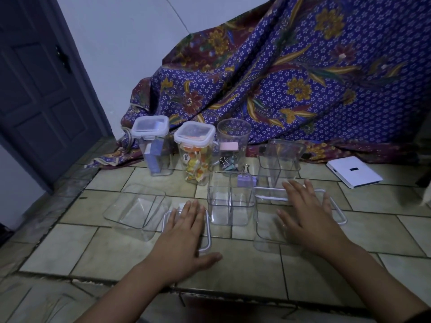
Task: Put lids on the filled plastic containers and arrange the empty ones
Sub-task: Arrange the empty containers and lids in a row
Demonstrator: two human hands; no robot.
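Note:
My left hand (186, 231) lies flat, fingers straight, on a clear lid with a white rim (208, 238). My right hand (305, 213) lies flat on another white-rimmed lid (338, 210). Between the hands stands an empty clear container (231, 201). A second empty one (281, 159) stands behind it, and a third (137, 206) lies tipped over at the left. At the back stand a lidded container with a blue block (152, 145), a lidded one with yellow and orange sweets (196, 155), and an unlidded round jar with binder clips (233, 148).
A purple patterned cloth (291, 73) drapes over something behind the containers. A white flat box (353, 171) lies at the right on the tiled floor (256, 271). A lilac binder clip (246, 181) sits behind the middle container. A dark door (39, 89) stands at the left.

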